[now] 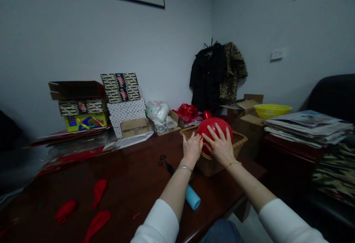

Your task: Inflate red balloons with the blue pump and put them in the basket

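An inflated red balloon (215, 125) sits in a wicker basket (240, 143) near the table's right end. My right hand (220, 145) lies on the balloon's near side with its fingers spread. At the balloon's left side is my left hand (192, 147), fingers partly bent over the basket's edge; what its fingertips hold, if anything, is hidden. A blue cylinder (192, 197) with a black nozzle end (169, 167) lies partly under my left forearm. Several uninflated red balloons, one of them here (99, 192), are on the table at the left.
The brown table (133, 184) has boxes (127, 113), plastic bags (158, 110) and red sheets (74, 158) along its back. At the right are a cardboard box (251, 125), a yellow basket (272, 110) and stacked papers (307, 126).
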`<state>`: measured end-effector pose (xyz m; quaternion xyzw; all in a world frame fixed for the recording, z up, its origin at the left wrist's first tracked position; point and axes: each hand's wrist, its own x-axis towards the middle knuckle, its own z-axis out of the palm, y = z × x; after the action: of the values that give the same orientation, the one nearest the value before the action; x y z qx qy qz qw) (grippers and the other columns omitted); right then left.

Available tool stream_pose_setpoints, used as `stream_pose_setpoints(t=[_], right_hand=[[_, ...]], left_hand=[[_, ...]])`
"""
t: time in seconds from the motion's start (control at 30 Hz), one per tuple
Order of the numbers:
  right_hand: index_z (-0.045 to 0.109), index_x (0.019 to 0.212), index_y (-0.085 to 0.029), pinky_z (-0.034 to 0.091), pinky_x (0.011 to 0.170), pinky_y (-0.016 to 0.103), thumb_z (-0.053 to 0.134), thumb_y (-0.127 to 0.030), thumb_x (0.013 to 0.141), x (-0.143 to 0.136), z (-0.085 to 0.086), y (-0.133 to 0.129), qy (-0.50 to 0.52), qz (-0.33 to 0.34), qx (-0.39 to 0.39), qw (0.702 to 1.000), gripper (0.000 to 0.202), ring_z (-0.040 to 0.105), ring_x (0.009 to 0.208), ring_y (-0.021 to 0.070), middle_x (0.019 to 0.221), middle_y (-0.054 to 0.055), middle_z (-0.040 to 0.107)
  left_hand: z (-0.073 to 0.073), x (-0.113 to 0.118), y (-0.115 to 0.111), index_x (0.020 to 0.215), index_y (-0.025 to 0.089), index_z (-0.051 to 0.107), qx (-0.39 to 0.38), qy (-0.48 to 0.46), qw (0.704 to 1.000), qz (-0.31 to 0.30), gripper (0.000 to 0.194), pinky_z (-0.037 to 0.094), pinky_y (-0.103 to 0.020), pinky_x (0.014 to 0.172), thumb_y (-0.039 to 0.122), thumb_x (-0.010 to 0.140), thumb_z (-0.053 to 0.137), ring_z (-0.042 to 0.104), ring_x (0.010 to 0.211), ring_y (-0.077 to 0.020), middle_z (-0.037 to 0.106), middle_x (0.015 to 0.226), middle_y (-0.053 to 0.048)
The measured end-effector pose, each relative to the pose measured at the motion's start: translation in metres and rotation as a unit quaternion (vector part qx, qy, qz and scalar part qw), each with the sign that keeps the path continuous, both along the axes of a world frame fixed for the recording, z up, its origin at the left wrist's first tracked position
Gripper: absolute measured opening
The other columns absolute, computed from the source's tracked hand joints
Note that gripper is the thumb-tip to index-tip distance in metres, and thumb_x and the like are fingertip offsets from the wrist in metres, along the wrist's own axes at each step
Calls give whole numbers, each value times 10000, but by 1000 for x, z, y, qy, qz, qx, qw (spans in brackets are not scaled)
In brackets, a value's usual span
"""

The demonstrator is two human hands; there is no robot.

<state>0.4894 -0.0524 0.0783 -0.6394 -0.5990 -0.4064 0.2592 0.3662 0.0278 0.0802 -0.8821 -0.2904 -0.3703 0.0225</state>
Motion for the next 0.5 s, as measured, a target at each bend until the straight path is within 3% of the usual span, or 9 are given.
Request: stream_pose_setpoints(t=[0.2,0.5], right_hand=[[470,1296,-322,134,1057,616,613,-412,792,9,-7,0,9,-25,-36,999,533,216,1362,322,1464,68,339],[524,1252,-310,132,1071,582,550,-408,834,10,-12,-1,19,-41,-53,998,430,243,1353,307,1432,62,397]], left_hand=[[-1,3,3,986,215,637,-8,31,999,6,227,157,-638,1049,213,910,423,507,1202,-240,686,1086,-55],[-13,9,1,939,215,654,-8,39,999,21,232,85,-654,1056,238,903,426,474,1228,-255,695,1053,-55]])
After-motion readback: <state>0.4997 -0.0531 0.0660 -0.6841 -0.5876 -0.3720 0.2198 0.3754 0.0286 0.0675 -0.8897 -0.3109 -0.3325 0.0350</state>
